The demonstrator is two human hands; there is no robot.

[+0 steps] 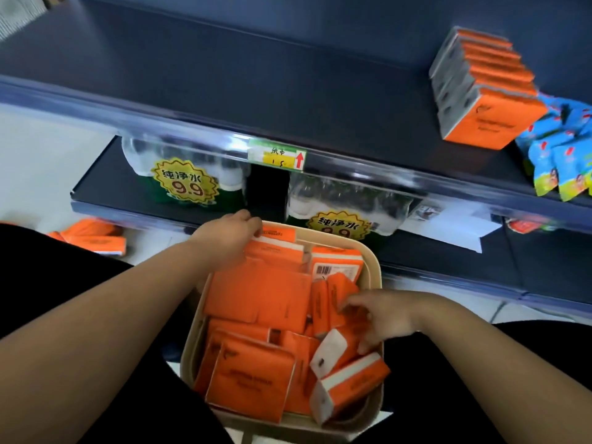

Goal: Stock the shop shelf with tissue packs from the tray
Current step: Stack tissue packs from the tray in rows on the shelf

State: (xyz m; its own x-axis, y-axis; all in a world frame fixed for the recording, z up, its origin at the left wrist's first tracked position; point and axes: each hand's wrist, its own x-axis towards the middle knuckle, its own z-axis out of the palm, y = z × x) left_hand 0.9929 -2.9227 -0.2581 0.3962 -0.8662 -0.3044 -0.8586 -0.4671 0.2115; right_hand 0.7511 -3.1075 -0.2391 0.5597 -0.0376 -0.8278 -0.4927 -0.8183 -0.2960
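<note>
A dark blue-grey upper shelf [224, 75] runs across the view. Its front edge carries a clear plastic price rail [144, 118] with a green, yellow and white price tag [278, 155] marked with a red arrow. Beneath it, a lower shelf [102, 190] of the same dark colour holds a left water pack [182, 181] and a right water pack [346, 206], both shrink-wrapped, each with a yellow starburst label reading 9.9. Blue snack packets [563, 155] lie at the upper shelf's right end. The floor [38, 161] is pale and evenly lit. A light textured surface [16, 14] in the top left corner is blurred, perhaps a wall panel.
</note>
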